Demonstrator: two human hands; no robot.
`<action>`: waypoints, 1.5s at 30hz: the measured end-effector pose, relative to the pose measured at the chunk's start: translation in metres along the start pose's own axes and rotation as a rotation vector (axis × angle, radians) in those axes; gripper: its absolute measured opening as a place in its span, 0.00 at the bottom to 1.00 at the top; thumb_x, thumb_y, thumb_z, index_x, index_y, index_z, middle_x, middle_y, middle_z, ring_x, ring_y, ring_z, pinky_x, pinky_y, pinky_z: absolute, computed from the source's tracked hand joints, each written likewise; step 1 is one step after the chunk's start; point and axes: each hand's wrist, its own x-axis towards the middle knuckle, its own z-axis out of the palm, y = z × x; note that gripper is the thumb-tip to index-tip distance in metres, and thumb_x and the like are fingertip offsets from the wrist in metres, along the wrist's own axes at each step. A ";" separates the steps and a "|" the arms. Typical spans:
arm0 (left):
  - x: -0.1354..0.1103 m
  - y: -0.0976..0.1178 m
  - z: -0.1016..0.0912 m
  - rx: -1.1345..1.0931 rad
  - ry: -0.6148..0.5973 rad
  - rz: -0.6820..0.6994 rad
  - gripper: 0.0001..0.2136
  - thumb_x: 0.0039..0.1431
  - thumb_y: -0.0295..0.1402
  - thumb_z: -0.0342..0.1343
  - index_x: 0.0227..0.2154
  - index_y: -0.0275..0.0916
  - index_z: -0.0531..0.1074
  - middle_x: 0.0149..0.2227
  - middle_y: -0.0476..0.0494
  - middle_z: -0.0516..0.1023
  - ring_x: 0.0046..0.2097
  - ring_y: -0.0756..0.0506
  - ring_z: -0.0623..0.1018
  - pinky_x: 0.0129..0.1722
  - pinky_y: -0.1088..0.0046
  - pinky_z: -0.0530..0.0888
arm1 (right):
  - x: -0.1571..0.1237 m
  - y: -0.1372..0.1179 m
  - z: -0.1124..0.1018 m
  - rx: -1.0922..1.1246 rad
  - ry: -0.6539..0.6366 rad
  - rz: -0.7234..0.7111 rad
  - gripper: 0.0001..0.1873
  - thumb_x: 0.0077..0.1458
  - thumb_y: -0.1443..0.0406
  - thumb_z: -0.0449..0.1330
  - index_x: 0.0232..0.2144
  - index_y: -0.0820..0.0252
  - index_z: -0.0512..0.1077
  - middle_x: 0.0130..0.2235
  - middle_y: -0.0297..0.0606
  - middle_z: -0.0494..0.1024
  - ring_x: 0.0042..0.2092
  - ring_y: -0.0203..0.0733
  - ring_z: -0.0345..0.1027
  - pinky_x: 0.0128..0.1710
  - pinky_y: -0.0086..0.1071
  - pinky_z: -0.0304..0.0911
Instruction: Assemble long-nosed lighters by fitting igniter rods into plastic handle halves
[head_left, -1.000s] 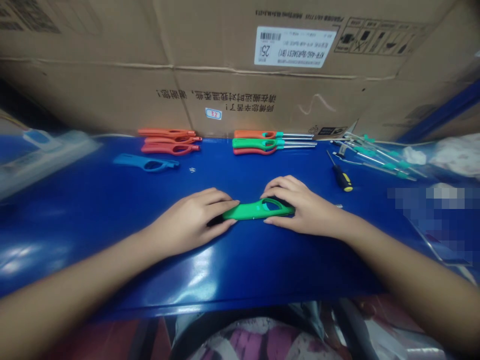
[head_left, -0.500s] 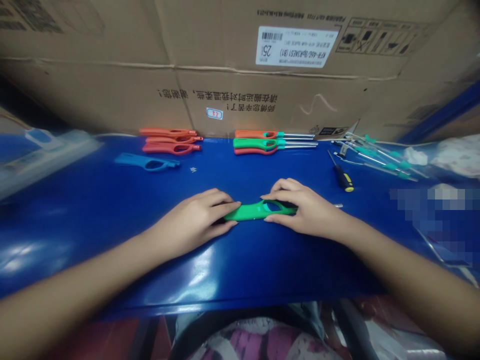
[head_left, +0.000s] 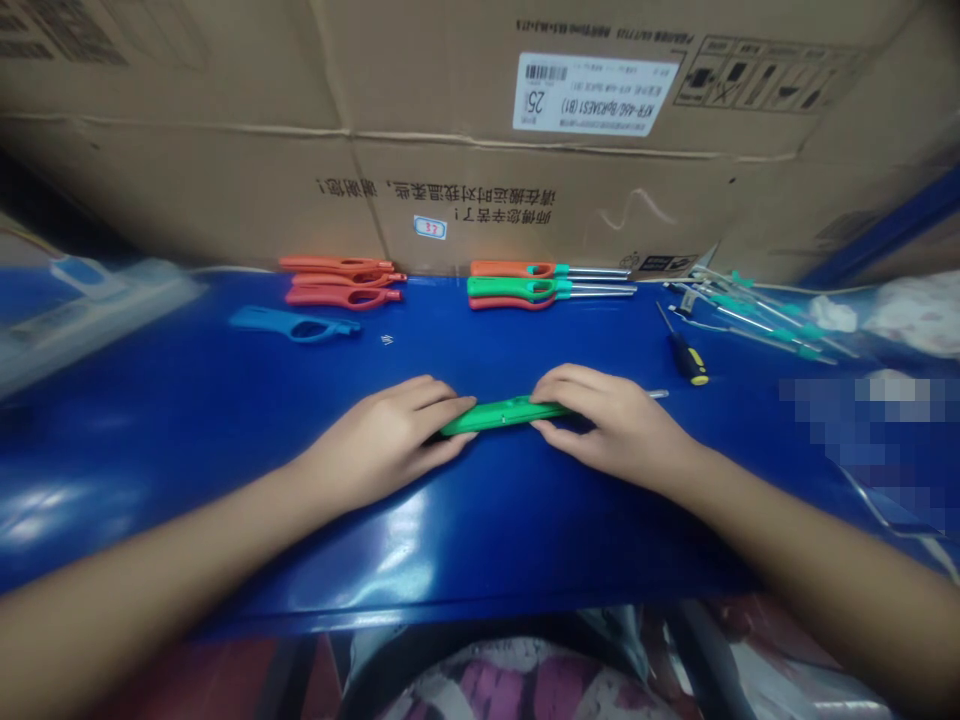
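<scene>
Between my two hands is a green stick lighter [head_left: 504, 414], turned so that its narrow seam edge faces me. My left hand [head_left: 394, 435] pinches the butt end of its handle. At the trigger-loop end, my right hand [head_left: 607, 412] grips it with thumb and fingers, covering most of the front. The tip of its metal tube [head_left: 658, 394] shows beyond my right hand. Farther back lie a stack of lighters with metal tubes [head_left: 514, 289], several orange-red handle shells [head_left: 343, 296] and a blue handle shell [head_left: 294, 324].
A screwdriver [head_left: 686, 357] lies right of my hands, near a heap of metal tubes with teal parts [head_left: 765, 312]. Tiny screws [head_left: 386, 340] rest by the blue shell. A cardboard box [head_left: 442, 150] walls off the back of the blue table [head_left: 247, 540]. Clear plastic [head_left: 112, 310] sits at left.
The green lighter has been rolled about its length, from its flat side with the open loop to its narrow edge. My right hand has tilted its end slightly away from me.
</scene>
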 end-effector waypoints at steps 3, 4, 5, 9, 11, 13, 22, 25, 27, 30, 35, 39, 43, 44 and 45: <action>0.001 0.001 -0.001 -0.038 0.002 0.000 0.14 0.70 0.36 0.53 0.51 0.35 0.75 0.42 0.38 0.80 0.44 0.43 0.79 0.45 0.65 0.77 | -0.001 -0.001 0.001 0.008 0.015 0.003 0.04 0.64 0.64 0.57 0.41 0.57 0.70 0.44 0.42 0.77 0.43 0.44 0.73 0.42 0.37 0.69; 0.001 0.002 -0.001 -0.052 -0.003 0.000 0.13 0.70 0.36 0.53 0.50 0.35 0.75 0.42 0.39 0.80 0.44 0.43 0.79 0.45 0.66 0.77 | -0.002 -0.002 0.002 0.010 0.019 0.003 0.04 0.64 0.64 0.57 0.41 0.57 0.70 0.43 0.42 0.76 0.42 0.44 0.72 0.41 0.37 0.69; 0.001 0.002 -0.002 -0.064 -0.009 0.000 0.13 0.70 0.36 0.53 0.50 0.35 0.76 0.41 0.39 0.80 0.44 0.43 0.79 0.45 0.66 0.77 | -0.002 -0.002 0.002 0.008 0.021 0.001 0.04 0.65 0.63 0.56 0.40 0.57 0.69 0.42 0.42 0.76 0.41 0.44 0.72 0.40 0.37 0.68; 0.001 0.005 -0.002 -0.093 -0.007 0.024 0.12 0.70 0.36 0.53 0.48 0.34 0.76 0.40 0.39 0.80 0.42 0.43 0.78 0.43 0.67 0.76 | -0.005 -0.004 0.000 -0.079 0.000 -0.022 0.06 0.66 0.63 0.54 0.38 0.59 0.69 0.40 0.42 0.75 0.37 0.43 0.70 0.33 0.35 0.64; 0.000 0.007 -0.002 -0.096 0.002 0.036 0.12 0.70 0.35 0.53 0.48 0.33 0.76 0.39 0.40 0.79 0.40 0.44 0.78 0.42 0.67 0.76 | -0.005 -0.005 -0.002 -0.135 -0.011 -0.042 0.07 0.66 0.63 0.54 0.38 0.59 0.70 0.39 0.41 0.75 0.35 0.42 0.69 0.32 0.35 0.63; 0.000 0.008 -0.002 -0.098 0.004 0.036 0.12 0.70 0.35 0.53 0.48 0.33 0.76 0.38 0.40 0.79 0.40 0.44 0.77 0.41 0.67 0.76 | -0.004 -0.006 -0.003 -0.167 -0.009 -0.056 0.08 0.66 0.63 0.54 0.37 0.59 0.70 0.39 0.41 0.75 0.34 0.42 0.69 0.32 0.35 0.63; -0.001 0.011 -0.003 -0.135 -0.035 0.019 0.12 0.70 0.34 0.52 0.49 0.35 0.75 0.38 0.40 0.78 0.40 0.44 0.76 0.41 0.68 0.74 | 0.001 -0.009 -0.001 -0.135 -0.002 -0.114 0.08 0.66 0.60 0.57 0.41 0.58 0.72 0.45 0.40 0.77 0.44 0.43 0.72 0.42 0.36 0.65; -0.001 0.011 -0.002 -0.146 -0.049 0.010 0.12 0.70 0.34 0.52 0.49 0.36 0.75 0.39 0.41 0.78 0.41 0.44 0.76 0.42 0.68 0.74 | 0.000 -0.009 0.002 -0.109 -0.009 -0.131 0.10 0.67 0.60 0.56 0.41 0.59 0.73 0.42 0.39 0.79 0.43 0.42 0.73 0.42 0.36 0.65; -0.001 0.011 -0.002 -0.153 -0.058 0.008 0.12 0.71 0.34 0.51 0.49 0.35 0.75 0.38 0.41 0.78 0.41 0.44 0.76 0.42 0.68 0.73 | -0.001 -0.008 0.004 -0.111 0.010 -0.136 0.10 0.67 0.60 0.56 0.39 0.60 0.73 0.38 0.37 0.79 0.40 0.42 0.72 0.39 0.35 0.64; 0.000 0.012 -0.003 -0.182 -0.069 -0.003 0.13 0.71 0.35 0.51 0.49 0.35 0.75 0.39 0.41 0.78 0.41 0.44 0.76 0.43 0.68 0.73 | -0.002 -0.008 0.004 -0.141 0.053 -0.142 0.11 0.66 0.60 0.56 0.37 0.60 0.74 0.35 0.37 0.79 0.37 0.42 0.72 0.36 0.35 0.64; 0.003 0.015 -0.001 -0.532 -0.075 -0.264 0.13 0.69 0.40 0.53 0.45 0.38 0.76 0.38 0.43 0.80 0.38 0.46 0.79 0.40 0.71 0.76 | -0.003 -0.010 0.001 -0.157 0.050 -0.108 0.11 0.67 0.60 0.56 0.44 0.59 0.75 0.41 0.36 0.82 0.40 0.41 0.76 0.38 0.34 0.66; 0.010 0.018 0.002 -1.119 -0.136 -0.716 0.17 0.67 0.45 0.54 0.41 0.34 0.75 0.28 0.46 0.78 0.26 0.50 0.77 0.26 0.75 0.76 | -0.001 -0.009 0.001 -0.222 0.019 -0.177 0.26 0.65 0.54 0.58 0.60 0.61 0.68 0.51 0.41 0.80 0.49 0.47 0.76 0.42 0.38 0.69; 0.014 0.021 -0.001 -1.299 -0.090 -0.810 0.19 0.67 0.44 0.53 0.50 0.33 0.74 0.32 0.42 0.81 0.31 0.47 0.81 0.33 0.73 0.79 | 0.001 -0.008 0.002 -0.249 0.058 -0.221 0.20 0.67 0.58 0.56 0.56 0.61 0.73 0.49 0.40 0.82 0.46 0.45 0.78 0.41 0.37 0.72; 0.013 0.021 -0.002 -1.251 -0.085 -0.761 0.20 0.68 0.45 0.52 0.51 0.33 0.74 0.34 0.41 0.82 0.33 0.47 0.82 0.35 0.71 0.80 | 0.001 -0.007 0.003 -0.242 0.072 -0.220 0.19 0.68 0.59 0.55 0.55 0.62 0.73 0.48 0.41 0.82 0.46 0.45 0.78 0.41 0.37 0.72; 0.011 0.020 -0.003 -1.157 -0.079 -0.688 0.20 0.68 0.45 0.52 0.52 0.34 0.74 0.36 0.40 0.82 0.35 0.46 0.82 0.37 0.71 0.80 | 0.001 -0.007 0.003 -0.233 0.085 -0.215 0.18 0.68 0.60 0.55 0.55 0.63 0.74 0.48 0.41 0.82 0.46 0.45 0.78 0.41 0.37 0.72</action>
